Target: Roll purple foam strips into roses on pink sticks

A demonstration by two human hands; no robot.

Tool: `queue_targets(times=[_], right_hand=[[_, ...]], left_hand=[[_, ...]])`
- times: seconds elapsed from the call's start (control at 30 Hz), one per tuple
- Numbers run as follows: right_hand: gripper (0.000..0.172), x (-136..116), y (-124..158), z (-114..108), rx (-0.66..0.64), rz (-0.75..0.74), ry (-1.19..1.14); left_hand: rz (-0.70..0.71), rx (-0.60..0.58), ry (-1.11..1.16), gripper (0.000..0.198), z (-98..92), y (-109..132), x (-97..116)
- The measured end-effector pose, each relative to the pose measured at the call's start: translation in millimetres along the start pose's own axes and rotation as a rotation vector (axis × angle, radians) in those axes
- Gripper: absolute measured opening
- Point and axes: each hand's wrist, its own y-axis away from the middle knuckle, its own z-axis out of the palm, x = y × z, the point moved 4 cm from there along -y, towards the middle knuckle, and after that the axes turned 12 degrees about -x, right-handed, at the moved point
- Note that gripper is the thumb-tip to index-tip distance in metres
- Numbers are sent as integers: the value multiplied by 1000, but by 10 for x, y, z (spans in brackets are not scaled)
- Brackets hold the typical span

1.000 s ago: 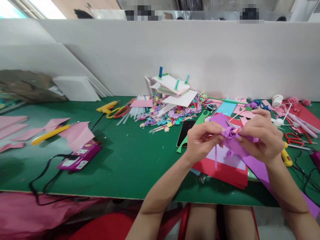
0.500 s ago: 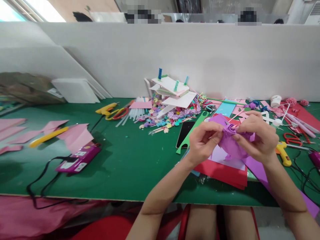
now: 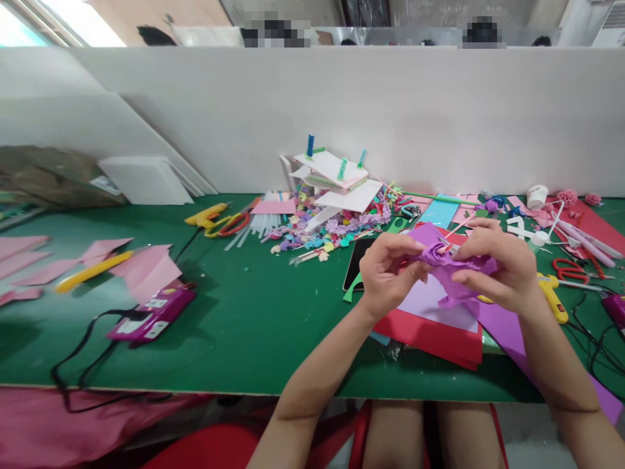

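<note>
Purple crepe paper (image 3: 454, 277), gathered into a rosette-like twist at its left end, is held up between my two hands. My left hand (image 3: 390, 270) pinches the twisted end with thumb and fingers. My right hand (image 3: 502, 264) grips the loose strip on the other side, its fingers curled. A thin pink stick (image 3: 459, 225) pokes up by the twist; where its lower end goes is hidden. Beneath the hands lie a lilac sheet (image 3: 430, 309) and red sheets (image 3: 424, 335). A black phone (image 3: 356, 260) rests beside my left hand, partly under a green cutout.
A pile of colourful flower beads (image 3: 336, 225) with white boards on top stands against the white partition (image 3: 244, 117). Yellow glue guns (image 3: 553, 299) lie at right and left. Red scissors (image 3: 570, 270), a purple box with a cord (image 3: 153, 316) and pink paper pieces (image 3: 151, 270) are around.
My hands have shifted slightly left with the crepe paper. The right fingers have moved along the strip, and the paper's loose part now hangs differently, more folded.
</note>
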Motion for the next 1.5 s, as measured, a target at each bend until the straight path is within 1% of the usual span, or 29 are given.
queue_targets(times=[0.17, 0.33, 0.37, 0.47, 0.5, 0.53, 0.7, 0.83, 0.97, 1.03, 1.13, 1.2, 1.37, 1.5], right_hand=[[7, 24, 14, -63, -50, 3, -81], [4, 24, 21, -79, -94, 10, -107], [7, 18, 19, -78, -99, 3, -109], [25, -1, 6, -75, -118, -19, -119], [28, -6, 2, -75, -125, -20, -119], [27, -11, -2, -75, -131, -15, -117], [6, -23, -1, -69, -187, 57, -87], [2, -34, 4, -67, -206, 87, -36], [5, -26, 1, -68, -170, 123, 128], [7, -13, -1, -64, -131, 132, 201], [12, 17, -4, -39, -84, 126, 251], [15, 40, -5, -20, -60, 122, 261], [17, 54, -6, 5, 5, 84, 217], [15, 39, -11, 21, 16, 53, 157]], left_hand=[[-4, -5, 0, 13, -5, -29, 6], [14, 47, -73, 11, -48, -51, -7], [15, 49, -92, 11, -54, -54, -6], [0, 53, -102, 12, -59, -59, -7], [-13, 57, -94, 12, -59, -58, -10], [-32, 63, -86, 13, -60, -56, -16], [-138, 108, -63, 17, -73, -27, -61], [-154, 103, -71, 17, -75, -14, -75], [-189, 68, -96, 16, -77, -18, -82], [-222, 15, -126, 17, -66, -35, -82], [-250, -89, -151, 17, -34, -76, -69], [-250, -120, -149, 18, -23, -97, -61], [-294, -77, -44, 21, -28, -74, -109], [-278, -45, -4, 21, -13, -31, -115]])
